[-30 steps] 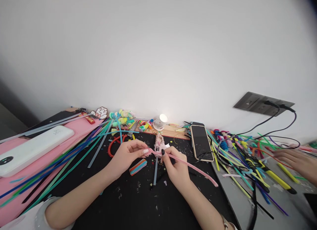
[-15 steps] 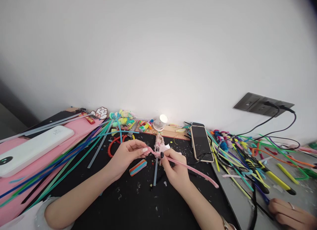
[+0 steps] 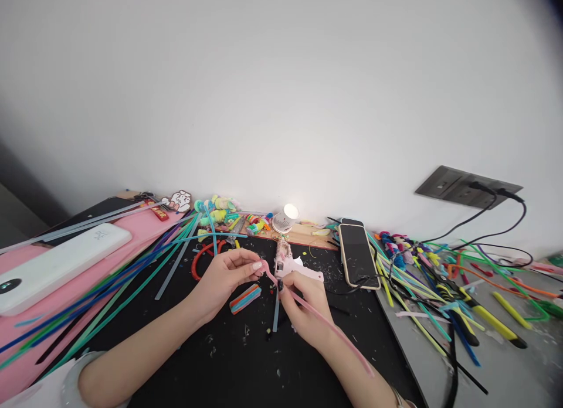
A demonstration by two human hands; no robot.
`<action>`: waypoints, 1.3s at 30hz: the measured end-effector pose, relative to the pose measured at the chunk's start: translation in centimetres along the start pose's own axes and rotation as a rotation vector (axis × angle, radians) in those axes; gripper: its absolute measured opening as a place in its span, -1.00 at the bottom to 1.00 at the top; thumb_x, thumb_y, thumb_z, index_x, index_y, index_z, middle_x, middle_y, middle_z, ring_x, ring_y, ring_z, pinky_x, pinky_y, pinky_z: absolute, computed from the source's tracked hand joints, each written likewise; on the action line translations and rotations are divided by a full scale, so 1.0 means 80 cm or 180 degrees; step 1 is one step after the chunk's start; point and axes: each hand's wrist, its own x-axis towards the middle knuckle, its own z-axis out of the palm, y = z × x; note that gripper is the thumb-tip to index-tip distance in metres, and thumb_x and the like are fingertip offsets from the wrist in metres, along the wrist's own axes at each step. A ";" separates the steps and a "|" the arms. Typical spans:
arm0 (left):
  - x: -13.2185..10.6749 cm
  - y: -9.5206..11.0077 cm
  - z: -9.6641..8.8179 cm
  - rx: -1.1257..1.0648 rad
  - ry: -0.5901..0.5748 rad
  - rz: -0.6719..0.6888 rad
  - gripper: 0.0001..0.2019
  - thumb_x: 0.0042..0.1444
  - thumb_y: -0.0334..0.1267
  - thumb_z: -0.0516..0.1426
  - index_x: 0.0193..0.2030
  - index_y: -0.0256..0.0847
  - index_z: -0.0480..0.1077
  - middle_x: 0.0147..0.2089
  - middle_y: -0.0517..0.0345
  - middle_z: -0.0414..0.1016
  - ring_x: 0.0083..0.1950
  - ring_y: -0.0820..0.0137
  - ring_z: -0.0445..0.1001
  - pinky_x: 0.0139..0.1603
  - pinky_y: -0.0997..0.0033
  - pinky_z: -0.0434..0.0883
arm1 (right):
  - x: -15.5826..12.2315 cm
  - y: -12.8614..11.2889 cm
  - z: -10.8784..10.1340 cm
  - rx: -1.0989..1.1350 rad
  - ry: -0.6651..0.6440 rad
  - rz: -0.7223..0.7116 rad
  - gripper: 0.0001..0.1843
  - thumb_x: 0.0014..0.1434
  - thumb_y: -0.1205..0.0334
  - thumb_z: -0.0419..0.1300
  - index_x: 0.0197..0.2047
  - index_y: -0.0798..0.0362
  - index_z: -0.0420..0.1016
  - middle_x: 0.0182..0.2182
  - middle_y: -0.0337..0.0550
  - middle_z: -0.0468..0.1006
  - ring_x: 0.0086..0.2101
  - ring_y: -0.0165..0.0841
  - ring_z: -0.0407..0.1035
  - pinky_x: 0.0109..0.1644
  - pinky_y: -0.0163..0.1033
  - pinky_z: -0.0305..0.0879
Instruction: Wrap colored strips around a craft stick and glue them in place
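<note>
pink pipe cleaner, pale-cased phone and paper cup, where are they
Pink pipe cleaner (image 3: 334, 327): head view, its long loose end
Pale-cased phone (image 3: 357, 251): head view, dark screen
Paper cup (image 3: 282, 221): head view, outer side wall

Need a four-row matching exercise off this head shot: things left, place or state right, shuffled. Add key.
Things
1. long pink pipe cleaner
2. power bank
3. wall outlet
4. striped bundle

Place or state
A. has black plugs in it
B. lying on the black surface, between the two forearms
C. held in the left hand and right hand
D. on the pink surface at far left

Pairs: 1-C, 2-D, 3-A, 4-B
</note>
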 end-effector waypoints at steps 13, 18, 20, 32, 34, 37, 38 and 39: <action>-0.003 -0.002 0.003 -0.0078 -0.0074 0.0007 -0.85 -0.06 -0.23 0.38 -0.36 -0.20 0.55 -0.34 0.15 0.64 -0.31 0.43 0.55 -0.15 0.45 0.48 | -0.002 -0.001 0.006 -0.0151 -0.0150 -0.0249 -0.79 0.21 0.37 0.02 -0.46 0.02 0.30 -0.59 -0.30 0.40 -0.59 -0.45 0.25 -0.47 -0.36 0.17; -0.002 -0.003 0.005 -0.0156 -0.0102 0.0012 -0.86 -0.05 -0.24 0.38 -0.37 -0.19 0.56 -0.34 0.18 0.64 -0.31 0.47 0.54 -0.17 0.50 0.48 | -0.003 -0.002 0.007 -0.0127 -0.0165 -0.0266 -0.78 0.22 0.38 0.00 -0.45 0.02 0.30 -0.58 -0.29 0.40 -0.59 -0.45 0.24 -0.47 -0.36 0.16; -0.003 -0.003 0.005 -0.0155 -0.0079 0.0007 -0.86 -0.06 -0.24 0.39 -0.38 -0.19 0.56 -0.35 0.18 0.63 -0.31 0.47 0.54 -0.17 0.50 0.47 | -0.003 -0.002 0.008 -0.0078 -0.0179 -0.0281 -0.79 0.22 0.39 0.01 -0.43 0.03 0.31 -0.58 -0.28 0.40 -0.59 -0.45 0.25 -0.46 -0.36 0.16; -0.002 -0.005 0.004 0.0057 0.0046 -0.0082 -0.82 -0.11 -0.24 0.41 -0.38 -0.22 0.56 -0.42 0.20 0.60 -0.37 0.49 0.52 -0.29 0.55 0.44 | -0.006 0.000 0.011 -0.0003 -0.0302 -0.0290 -0.81 0.24 0.41 0.01 -0.38 0.04 0.34 -0.54 -0.25 0.41 -0.54 -0.42 0.29 -0.43 -0.35 0.20; -0.002 -0.006 0.004 0.0136 0.0029 -0.0062 -0.83 -0.09 -0.24 0.40 -0.36 -0.23 0.57 -0.42 0.20 0.60 -0.38 0.50 0.50 -0.31 0.56 0.43 | -0.006 0.001 0.012 0.0002 -0.0316 -0.0304 -0.81 0.24 0.41 0.01 -0.38 0.04 0.34 -0.55 -0.26 0.40 -0.55 -0.43 0.28 -0.45 -0.35 0.19; -0.001 -0.008 0.004 0.0151 0.0013 -0.0055 -0.83 -0.08 -0.23 0.40 -0.35 -0.22 0.57 -0.41 0.20 0.61 -0.39 0.50 0.50 -0.32 0.56 0.42 | -0.006 0.002 0.012 0.0008 -0.0340 -0.0329 -0.82 0.24 0.41 0.00 -0.37 0.05 0.34 -0.54 -0.26 0.41 -0.55 -0.44 0.28 -0.45 -0.35 0.19; -0.001 -0.008 0.004 0.0145 0.0011 -0.0059 -0.83 -0.08 -0.23 0.40 -0.35 -0.22 0.57 -0.42 0.20 0.61 -0.39 0.50 0.50 -0.32 0.56 0.42 | -0.006 0.003 0.012 0.0010 -0.0340 -0.0337 -0.82 0.25 0.40 0.00 -0.37 0.05 0.34 -0.54 -0.25 0.41 -0.55 -0.44 0.29 -0.45 -0.35 0.20; -0.001 -0.008 0.004 0.0138 0.0015 -0.0063 -0.82 -0.09 -0.23 0.40 -0.35 -0.22 0.57 -0.42 0.21 0.60 -0.39 0.50 0.50 -0.32 0.56 0.42 | -0.006 0.003 0.012 0.0012 -0.0340 -0.0346 -0.82 0.25 0.40 0.00 -0.37 0.04 0.34 -0.54 -0.25 0.41 -0.55 -0.44 0.29 -0.44 -0.35 0.20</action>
